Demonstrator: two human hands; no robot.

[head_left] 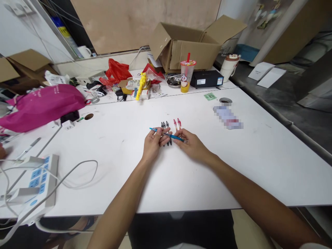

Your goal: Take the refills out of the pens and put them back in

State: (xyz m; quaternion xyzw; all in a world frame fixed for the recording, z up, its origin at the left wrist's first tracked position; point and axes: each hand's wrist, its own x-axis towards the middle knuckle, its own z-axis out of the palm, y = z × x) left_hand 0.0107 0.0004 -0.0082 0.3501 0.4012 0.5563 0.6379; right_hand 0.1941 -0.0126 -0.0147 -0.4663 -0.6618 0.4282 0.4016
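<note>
A blue pen is held level between my two hands, above the white table. My left hand pinches its left part between thumb and fingers. At the pen's right end, my right hand grips it with thumb and fingertips. Several black pens lie side by side on the table just behind and under my hands, partly hidden by them. Two pink-red pens lie to their right, their lower ends covered by my right hand.
On the left are a power strip with cables and a magenta bag. Along the back stand an open cardboard box, a drink cup, a black box and a white tumbler. A yellow stick-shaped item lies left of them.
</note>
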